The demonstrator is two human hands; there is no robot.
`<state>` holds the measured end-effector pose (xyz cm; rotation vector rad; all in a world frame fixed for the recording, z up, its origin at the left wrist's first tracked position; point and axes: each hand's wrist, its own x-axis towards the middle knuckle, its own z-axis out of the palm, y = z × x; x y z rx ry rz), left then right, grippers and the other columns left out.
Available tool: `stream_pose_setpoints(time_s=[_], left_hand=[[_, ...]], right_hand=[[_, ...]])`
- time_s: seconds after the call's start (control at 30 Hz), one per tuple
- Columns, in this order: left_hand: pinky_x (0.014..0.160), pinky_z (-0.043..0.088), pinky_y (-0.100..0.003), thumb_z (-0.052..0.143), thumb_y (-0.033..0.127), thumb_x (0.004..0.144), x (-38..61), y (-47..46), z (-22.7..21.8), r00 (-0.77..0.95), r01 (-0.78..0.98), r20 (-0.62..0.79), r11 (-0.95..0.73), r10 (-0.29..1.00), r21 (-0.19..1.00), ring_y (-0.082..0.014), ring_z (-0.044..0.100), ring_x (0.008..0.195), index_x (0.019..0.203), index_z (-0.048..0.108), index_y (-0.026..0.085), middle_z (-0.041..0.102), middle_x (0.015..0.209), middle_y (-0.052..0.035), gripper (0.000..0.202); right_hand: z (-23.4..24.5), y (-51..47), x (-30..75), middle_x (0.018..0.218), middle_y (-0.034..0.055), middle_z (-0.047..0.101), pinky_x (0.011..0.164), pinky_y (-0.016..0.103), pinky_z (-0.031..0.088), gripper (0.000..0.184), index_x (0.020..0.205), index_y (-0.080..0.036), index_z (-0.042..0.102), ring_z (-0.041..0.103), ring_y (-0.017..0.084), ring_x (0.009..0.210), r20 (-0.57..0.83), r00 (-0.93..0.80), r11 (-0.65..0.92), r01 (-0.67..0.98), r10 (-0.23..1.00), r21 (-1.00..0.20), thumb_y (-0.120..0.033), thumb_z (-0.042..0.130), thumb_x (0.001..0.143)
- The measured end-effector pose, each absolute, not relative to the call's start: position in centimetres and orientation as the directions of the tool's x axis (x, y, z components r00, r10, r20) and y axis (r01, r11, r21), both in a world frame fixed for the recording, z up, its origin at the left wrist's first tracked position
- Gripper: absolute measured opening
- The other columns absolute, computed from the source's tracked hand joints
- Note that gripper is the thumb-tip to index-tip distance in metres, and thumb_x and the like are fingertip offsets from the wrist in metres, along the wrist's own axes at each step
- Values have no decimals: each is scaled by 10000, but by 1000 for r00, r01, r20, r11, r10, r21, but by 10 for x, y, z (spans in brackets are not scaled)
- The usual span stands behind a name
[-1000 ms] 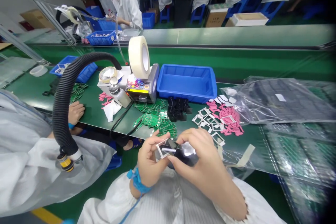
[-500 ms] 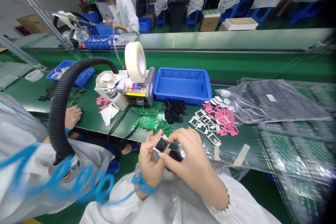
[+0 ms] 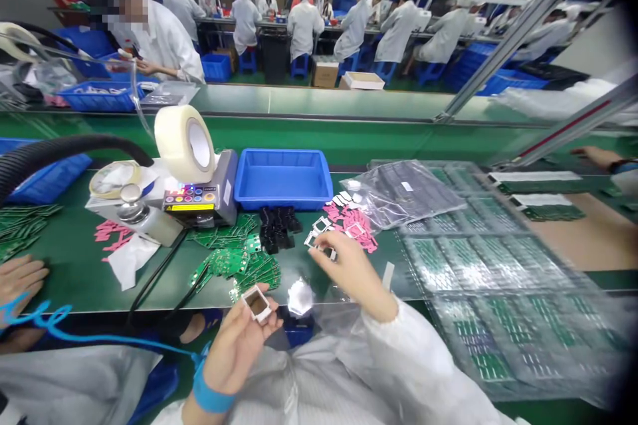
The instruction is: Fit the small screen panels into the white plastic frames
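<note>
My left hand point(image 3: 238, 339) is closed on a small square white frame with a dark centre point(image 3: 256, 303), held up near the table's front edge. My right hand point(image 3: 347, 269) reaches forward over the green table, its fingertips at the loose white frames point(image 3: 319, 234) that lie beside a heap of pink pieces point(image 3: 355, 220). Whether those fingers grip one of the frames I cannot make out. A crumpled scrap of clear film point(image 3: 300, 296) lies between my hands. Green circuit boards point(image 3: 239, 262) and a pile of black parts point(image 3: 277, 227) sit just beyond.
A tape dispenser point(image 3: 202, 194) with a big white roll point(image 3: 183, 143) stands left of an empty blue bin point(image 3: 283, 179). Bagged trays of green boards point(image 3: 478, 279) cover the right. A co-worker's hand point(image 3: 17, 279) rests at the left, under a black hose point(image 3: 60, 149). More people work behind.
My hands have parted: the right one left the frame and reached forward to the loose frames, while the left kept the frame. The view swung right and up.
</note>
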<state>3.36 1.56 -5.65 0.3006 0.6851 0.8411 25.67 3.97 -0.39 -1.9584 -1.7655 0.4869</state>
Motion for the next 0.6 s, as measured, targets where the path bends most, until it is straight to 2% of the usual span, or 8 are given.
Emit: stream_pose_setpoints(time_s=[0.1,0.2,0.3,0.43,0.6], left_hand=[[792,479,-375,674,342,738,24,13,-60,506,-561,-439,669,743,487,-176,610,775,1018,684,170,702,819,-77,328],[789,472,-364,693,333,720,21,11,-60,514,-540,-438,675,738,502,-193,611,825,1023,684,165,707,825,-83,347],[790,464,-355,705,342,706,21,9,-58,520,-505,-426,669,740,546,-195,616,825,977,692,179,709,823,-72,316],[789,458,-331,728,377,677,19,7,-56,527,-455,-421,664,738,594,-188,627,818,945,694,191,719,815,-69,328],[845,460,-351,763,376,632,20,11,-50,546,-462,-415,675,727,575,-191,644,833,913,712,191,739,885,-78,341]], right_hand=[[-23,76,306,940,60,638,782,336,474,131,910,-162,602,596,170,862,49,252,-199,855,967,-479,-237,495,901],[-42,117,343,1085,73,596,833,391,486,231,1064,-148,576,586,182,947,68,311,-261,881,948,-394,-304,525,903],[-57,145,360,1172,79,562,860,420,487,301,1142,-161,549,572,202,1012,63,219,-185,920,974,-345,-330,545,892],[-64,155,365,1165,76,569,858,418,490,285,1123,-161,561,576,199,1008,66,93,-67,944,993,-324,-327,548,891],[-45,132,365,1119,90,595,899,441,450,184,985,-158,617,561,215,1024,192,110,-38,937,975,-347,-286,514,902]])
